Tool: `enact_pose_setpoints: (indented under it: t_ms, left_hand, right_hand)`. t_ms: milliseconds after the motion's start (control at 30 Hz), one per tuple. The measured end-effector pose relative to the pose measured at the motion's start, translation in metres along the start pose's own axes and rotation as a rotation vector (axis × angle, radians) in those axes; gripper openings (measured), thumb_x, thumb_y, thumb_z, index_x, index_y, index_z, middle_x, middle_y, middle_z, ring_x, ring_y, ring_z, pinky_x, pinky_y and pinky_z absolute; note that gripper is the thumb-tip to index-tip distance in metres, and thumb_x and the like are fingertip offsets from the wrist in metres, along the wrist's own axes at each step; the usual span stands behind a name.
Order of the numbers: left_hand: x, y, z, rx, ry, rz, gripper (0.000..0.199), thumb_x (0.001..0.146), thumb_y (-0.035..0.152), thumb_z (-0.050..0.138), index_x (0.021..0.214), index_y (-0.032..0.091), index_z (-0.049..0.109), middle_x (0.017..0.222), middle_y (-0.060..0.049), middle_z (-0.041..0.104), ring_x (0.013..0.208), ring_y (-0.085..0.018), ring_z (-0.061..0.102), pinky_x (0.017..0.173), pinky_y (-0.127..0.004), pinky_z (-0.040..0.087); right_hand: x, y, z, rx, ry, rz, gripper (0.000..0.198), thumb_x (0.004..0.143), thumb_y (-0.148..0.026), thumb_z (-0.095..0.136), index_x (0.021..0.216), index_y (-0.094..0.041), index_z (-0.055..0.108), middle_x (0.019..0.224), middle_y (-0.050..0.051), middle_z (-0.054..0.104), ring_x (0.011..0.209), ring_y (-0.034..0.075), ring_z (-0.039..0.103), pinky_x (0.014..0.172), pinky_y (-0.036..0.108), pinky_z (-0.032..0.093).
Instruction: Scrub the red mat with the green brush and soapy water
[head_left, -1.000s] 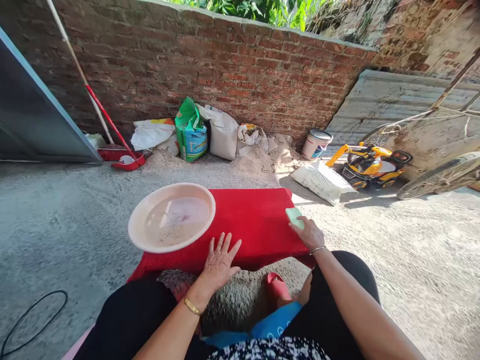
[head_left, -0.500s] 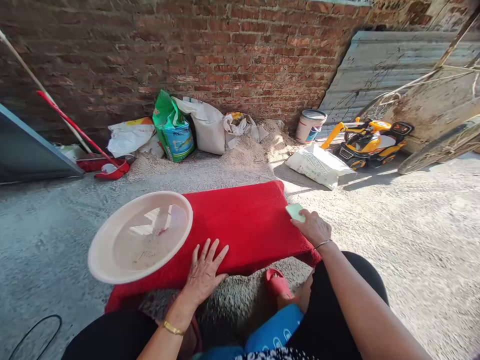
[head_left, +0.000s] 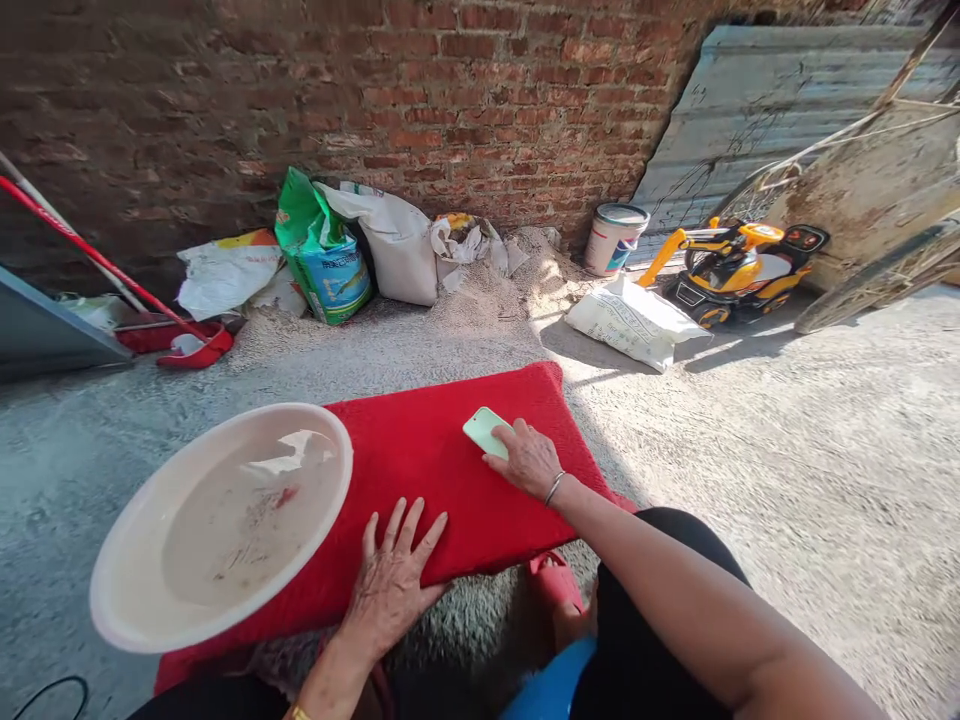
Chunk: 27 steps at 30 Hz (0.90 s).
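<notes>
- A flat, pale green piece (head_left: 484, 426) with rounded corners lies over the right half of the red cloth (head_left: 409, 430); whether its underside touches the fabric, I cannot tell.
- The right hand (head_left: 529, 460) grips this piece by its near right end, thumb and fingers closed on it; a silvery bangle (head_left: 556, 487) circles that wrist.
- The left hand (head_left: 390, 590) is empty, laid palm down at the cloth's near edge with its fingers spread apart.
- Just left of that hand, a wide, pale basin (head_left: 139, 555) stands on the cloth's left end and juts past its edge. It holds water with a bright reflection, dark specks and a reddish patch.
- Below the cloth's near edge, a red sandal (head_left: 553, 580) shows on one foot.
- Beyond the cloth, a white sack (head_left: 630, 325) lies on the concrete, near a lidded bucket (head_left: 613, 245) and a yellow-and-black toy digger (head_left: 750, 265).
- Farther left, a green-and-blue bag (head_left: 336, 278) stands by the brick wall (head_left: 465, 120), with a red dustpan (head_left: 206, 352) to its left.
</notes>
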<state>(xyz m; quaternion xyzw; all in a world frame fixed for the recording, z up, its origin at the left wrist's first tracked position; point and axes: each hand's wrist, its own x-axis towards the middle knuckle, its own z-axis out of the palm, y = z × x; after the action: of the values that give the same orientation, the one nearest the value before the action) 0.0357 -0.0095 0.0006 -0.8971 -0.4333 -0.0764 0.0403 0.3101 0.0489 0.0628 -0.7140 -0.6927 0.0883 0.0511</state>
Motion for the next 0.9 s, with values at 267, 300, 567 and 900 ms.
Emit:
enact_pose_setpoints:
  t_ms: [267,300,567,900]
  left_hand:
    - [0.001,0.000,-0.001,0.017,0.029,0.023,0.070,0.074,0.058,0.066,0.138,0.035,0.048,0.146,-0.011,0.044,0.137,-0.034,0.034,0.113,-0.060,0.015]
    - [0.001,0.000,-0.001,0.016,0.030,0.023,0.071,0.074,0.059,0.066,0.138,0.035,0.048,0.146,-0.011,0.044,0.137,-0.034,0.034,0.113,-0.060,0.015]
    - [0.002,0.000,0.000,0.029,0.034,0.028,0.070,0.074,0.062,0.064,0.137,0.033,0.050,0.146,-0.013,0.044,0.136,-0.035,0.035,0.112,-0.060,0.015]
    - [0.001,-0.005,0.003,0.064,0.045,0.094,0.072,0.074,0.054,0.066,0.139,0.028,0.048,0.147,-0.016,0.041,0.136,-0.039,0.034,0.110,-0.063,0.016]
  right_hand:
    - [-0.005,0.086,-0.010,0.063,0.031,0.341,0.048,0.088,-0.057,0.049,0.127,-0.028,0.052,0.114,0.010,0.056,0.097,0.026,0.060,0.079,0.036,0.044]
    - [-0.007,0.099,-0.010,0.084,0.047,0.386,0.048,0.088,-0.057,0.048,0.126,-0.028,0.052,0.114,0.010,0.057,0.097,0.026,0.061,0.079,0.036,0.044]
    - [-0.029,0.166,-0.006,0.715,0.082,0.635,0.042,0.084,-0.056,0.044,0.103,-0.020,0.055,0.078,0.002,0.058,0.066,0.016,0.057,0.057,0.026,0.042]
    - [-0.053,0.159,0.025,0.954,0.032,0.463,0.042,0.082,-0.056,0.043,0.097,-0.018,0.056,0.066,-0.003,0.054,0.055,0.012,0.051,0.049,0.022,0.040]
